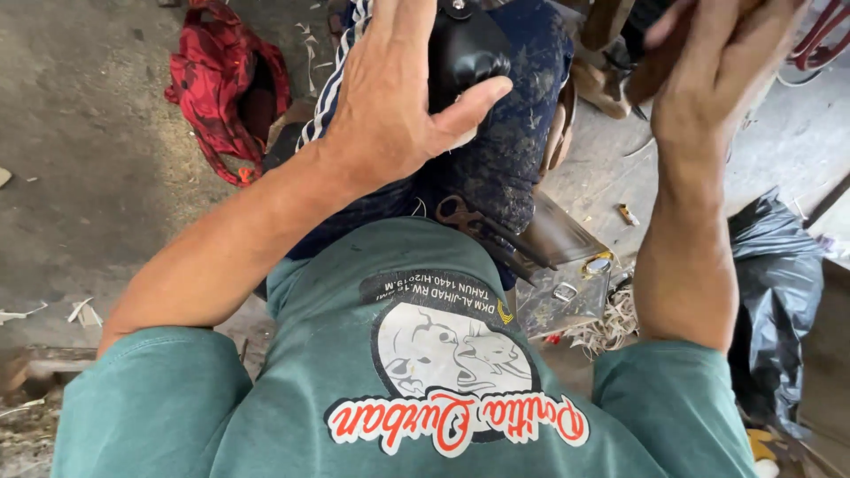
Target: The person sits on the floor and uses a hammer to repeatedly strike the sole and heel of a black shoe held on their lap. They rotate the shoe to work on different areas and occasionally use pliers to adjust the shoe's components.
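A glossy black rounded leather piece (465,49) is gripped by the left hand (398,97) and steadied against the knee, while a brown leather piece (660,66) is clasped in the right hand (717,80).

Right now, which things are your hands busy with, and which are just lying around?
In hand:
- black leather piece, gripped by the left hand
- brown piece, held by the right hand

Lying about:
- red bag on the floor
- black plastic bag
- scissors on the lap
- pale shavings
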